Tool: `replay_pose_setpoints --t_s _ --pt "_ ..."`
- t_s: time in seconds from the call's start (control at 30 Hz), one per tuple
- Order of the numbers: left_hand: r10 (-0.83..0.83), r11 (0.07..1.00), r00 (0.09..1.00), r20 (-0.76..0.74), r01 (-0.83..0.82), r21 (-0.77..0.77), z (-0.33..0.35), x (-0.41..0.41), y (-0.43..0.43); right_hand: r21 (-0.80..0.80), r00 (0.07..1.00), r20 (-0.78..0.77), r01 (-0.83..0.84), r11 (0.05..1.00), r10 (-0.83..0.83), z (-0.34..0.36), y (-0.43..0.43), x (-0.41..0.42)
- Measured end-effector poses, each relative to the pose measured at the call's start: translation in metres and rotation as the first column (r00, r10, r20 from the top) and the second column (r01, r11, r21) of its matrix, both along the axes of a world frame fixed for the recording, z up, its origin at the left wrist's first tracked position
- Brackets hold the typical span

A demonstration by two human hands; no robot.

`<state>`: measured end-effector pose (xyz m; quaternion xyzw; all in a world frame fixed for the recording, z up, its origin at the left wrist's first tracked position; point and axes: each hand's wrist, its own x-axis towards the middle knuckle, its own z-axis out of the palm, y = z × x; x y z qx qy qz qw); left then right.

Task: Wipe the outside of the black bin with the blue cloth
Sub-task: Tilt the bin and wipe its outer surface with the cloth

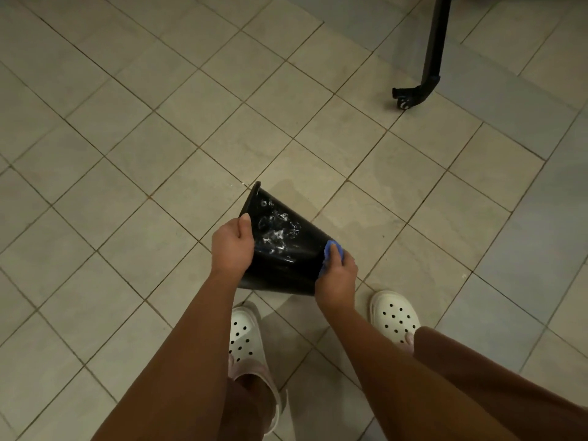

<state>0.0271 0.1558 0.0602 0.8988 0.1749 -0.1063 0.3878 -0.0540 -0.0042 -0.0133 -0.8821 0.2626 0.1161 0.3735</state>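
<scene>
The black bin (283,249) is held tilted above the tiled floor (127,154), just ahead of two white clogs (245,338). The left hand (231,246) grips the bin's left side. At its right side, the right hand (338,272) presses a bunched blue cloth (331,249) against the wet wall.

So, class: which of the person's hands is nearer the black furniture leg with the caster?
Right. The right hand sits below-left of the black wheeled leg; the left hand is farther left, across the black plastic bin.

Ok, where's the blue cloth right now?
Head view, lower centre: the blue cloth is bunched in the right hand, pressed against the black bin's right side.
</scene>
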Motion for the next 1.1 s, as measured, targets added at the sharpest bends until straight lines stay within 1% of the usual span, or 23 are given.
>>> replay_pose_setpoints --t_s 0.03,0.07,0.17,0.27,0.3,0.33,0.4,0.47,0.5,0.57,0.63,0.7,0.73,0.8,0.87,0.93,1.0,1.1 --pt "0.010 1.000 1.000 0.001 -0.010 -0.001 -0.001 0.000 0.001 0.017 0.999 -0.027 0.031 0.999 -0.030 0.002 0.003 -0.003" --pt "0.023 1.000 1.000 -0.002 -0.023 -0.006 -0.002 0.001 0.001 -0.017 1.000 -0.002 0.012 1.000 -0.012 0.004 0.010 -0.006" --pt "0.067 0.997 0.997 -0.028 -0.067 -0.026 -0.002 0.000 0.005 -0.119 0.976 0.132 -0.155 0.981 0.171 0.009 0.027 -0.006" --pt "0.106 0.993 0.994 -0.040 -0.107 -0.041 -0.002 -0.002 0.007 -0.164 0.941 0.127 -0.293 0.942 0.314 0.008 0.018 0.009" --pt "0.114 0.992 0.993 -0.034 -0.115 -0.041 -0.002 -0.003 0.007 -0.171 0.934 0.118 -0.316 0.933 0.338 0.005 0.010 0.014" --pt "0.109 0.993 0.994 -0.024 -0.109 -0.037 -0.002 -0.003 0.006 -0.154 0.940 0.101 -0.309 0.939 0.326 0.002 0.001 0.018" --pt "0.077 0.997 0.997 -0.007 -0.077 -0.023 -0.001 -0.003 0.003 -0.104 0.973 0.036 -0.222 0.969 0.227 0.003 -0.006 0.020" --pt "0.045 0.999 0.999 -0.001 -0.045 0.000 -0.001 -0.003 0.000 -0.090 0.992 -0.028 -0.125 0.988 0.123 0.010 0.001 0.015" --pt "0.039 0.999 0.999 0.001 -0.039 0.008 -0.002 -0.003 -0.001 -0.095 0.994 -0.033 -0.106 0.990 0.103 0.014 0.009 0.012" --pt "0.039 0.999 0.999 0.010 -0.039 0.014 -0.003 -0.003 -0.001 -0.116 0.990 0.045 -0.131 0.985 0.137 0.021 0.025 0.006" --pt "0.041 0.999 0.999 0.017 -0.041 0.010 -0.004 -0.004 0.000 -0.155 0.964 0.137 -0.208 0.966 0.230 0.021 0.029 0.010" --pt "0.055 0.998 0.998 0.024 -0.055 0.002 -0.004 -0.006 0.002 -0.198 0.929 0.153 -0.304 0.932 0.336 0.013 0.018 0.021" --pt "0.061 0.998 0.998 0.024 -0.061 0.001 -0.004 -0.006 0.002 -0.192 0.927 0.125 -0.327 0.925 0.354 0.010 0.011 0.025" --pt "0.060 0.998 0.998 0.027 -0.060 0.006 -0.004 -0.006 0.001 -0.143 0.958 0.033 -0.278 0.950 0.286 0.007 -0.002 0.028" --pt "0.058 0.998 0.998 0.030 -0.058 0.022 -0.004 -0.006 0.000 -0.094 0.985 -0.047 -0.169 0.981 0.166 0.008 -0.003 0.024" --pt "0.066 0.998 0.997 0.028 -0.067 0.021 -0.004 -0.005 0.001 -0.094 0.994 -0.079 -0.089 0.992 0.081 0.013 0.009 0.015" --pt "0.073 0.997 0.997 0.010 -0.073 0.003 -0.005 -0.004 0.003 -0.118 0.996 -0.041 -0.084 0.989 0.080 0.017 0.029 0.003" --pt "0.048 0.998 0.999 -0.011 -0.048 -0.030 -0.005 -0.003 0.006 -0.131 0.984 0.076 -0.151 0.980 0.162 0.019 0.039 0.004"
